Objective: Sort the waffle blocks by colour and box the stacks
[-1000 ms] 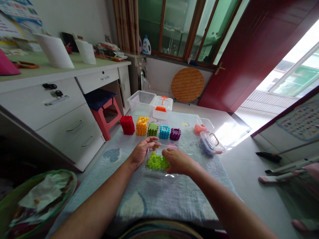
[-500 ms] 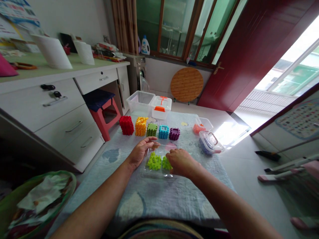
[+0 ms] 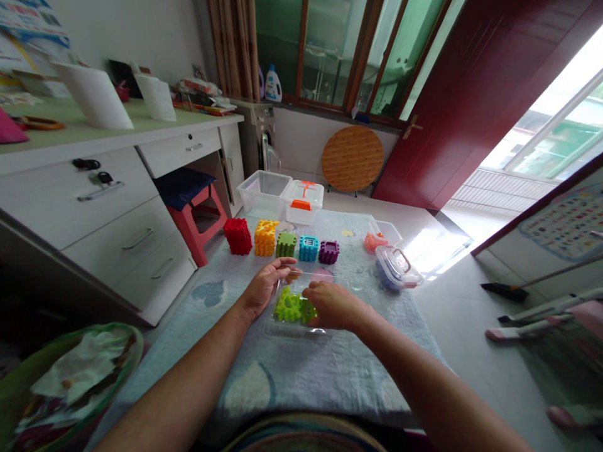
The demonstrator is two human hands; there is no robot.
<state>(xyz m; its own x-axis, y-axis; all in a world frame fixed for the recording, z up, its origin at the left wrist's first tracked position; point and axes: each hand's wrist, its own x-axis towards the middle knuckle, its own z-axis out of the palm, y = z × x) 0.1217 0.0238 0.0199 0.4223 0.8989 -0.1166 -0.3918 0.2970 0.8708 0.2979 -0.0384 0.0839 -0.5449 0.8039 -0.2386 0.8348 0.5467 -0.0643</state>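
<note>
In the head view, a clear plastic box point(image 3: 301, 331) lies in front of me with lime-green toothed puzzle blocks in it. My left hand point(image 3: 264, 287) is closed on the box's left far corner, thumb and fingers pinching the rim. Inside the box, my right hand point(image 3: 335, 304) has its fingers curled on a lime-green block point(image 3: 308, 310). This block sits against another green piece point(image 3: 287, 305) with a cut-out. Beyond the box stand stacks of similar toothed pieces: red point(image 3: 238, 236), yellow point(image 3: 266, 237), dark green point(image 3: 286, 245), blue point(image 3: 309, 248) and purple point(image 3: 328, 252).
An open clear bin point(image 3: 264, 196) and a lidded box with orange latches point(image 3: 301, 215) stand at the table's far edge. To the right are a tub with orange pieces point(image 3: 375, 242) and a handled clear case point(image 3: 398, 269). A waste basket point(image 3: 134, 351) is at lower left.
My right hand has moved left inside the box, bringing its green block up against the other one. The left hand stays on the rim.
</note>
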